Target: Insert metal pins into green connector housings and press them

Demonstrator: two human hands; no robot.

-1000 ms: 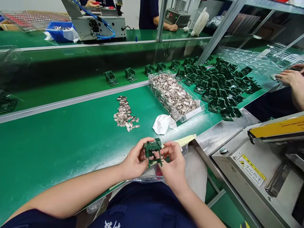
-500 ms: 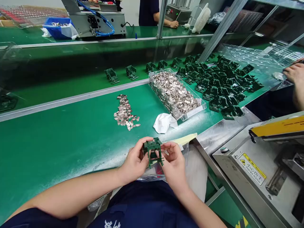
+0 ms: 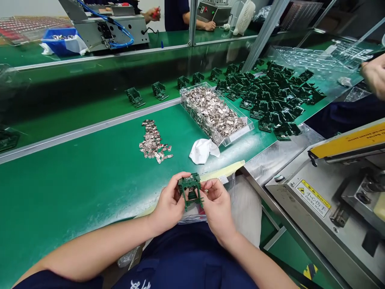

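The left hand and right hand are clamped on the green board assembly, nearer the operator than the clear tray, and uneven finger pressure could bend its thin projecting prongs

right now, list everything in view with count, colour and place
bench: one, green, ahead
held board assembly: one, green, between both hands
crumpled cloth: one, white, before the box
clear box: one, transparent, mid-bench
metal pieces: many, silvery, in box and left of it
loose board assemblies: many, dark green, right of box and behind
clear trays: several, transparent, upper right
blue bin: one, blue, upper left
fan: one, white, top
near machine: one, grey and yellow, right
other people's hands: three visible, bare, top and right
left hand: one, bare, lower centre
right hand: one, bare, beside it
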